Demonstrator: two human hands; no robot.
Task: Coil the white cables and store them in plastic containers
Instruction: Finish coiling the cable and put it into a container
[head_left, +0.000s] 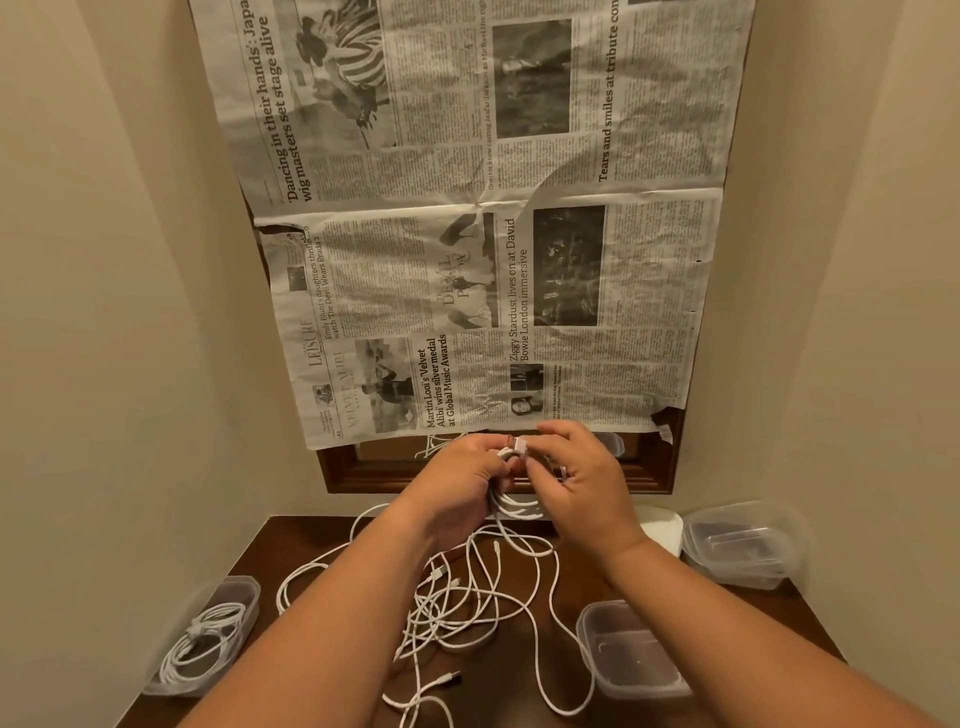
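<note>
Loose cables (467, 597): several white cables lie tangled on the near middle of the tabletop (301, 535). Their loops spread toward the front edge and both sides, and a few plug ends show among them.
Near right container (589, 639): a clear plastic box with no lid sits on the tabletop just right of the tangle. 1 cable loop curves close past its left wall.
Left container (247, 587): a clear plastic box sits at the tabletop's left edge, well apart from the right one. 1 stored coil (202, 639) of white cable lies inside it, bound round its middle.
Left hand (457, 483): raised above the back of the tabletop, fingers curled round the held coil (514, 506), a small bundle of white cable.
Right hand (576, 483): just beside the left hand, its fingertips pinching the cable at the top of the same bundle, by a small white plug (521, 445). Strands hang from the bundle down into the tangle.
Far right containers (743, 545): clear plastic boxes at the tabletop's back right corner; they look nested, but how many there are is unclear.
White slab (662, 530): a flat white item lies between the right wrist and those boxes; I cannot tell what it is.
Wooden frame (498, 483): a dark frame on the cream wall behind the hands.
Newspaper (467, 208): creased sheets cover nearly all of the frame, leaving a narrow strip at the bottom.
</note>
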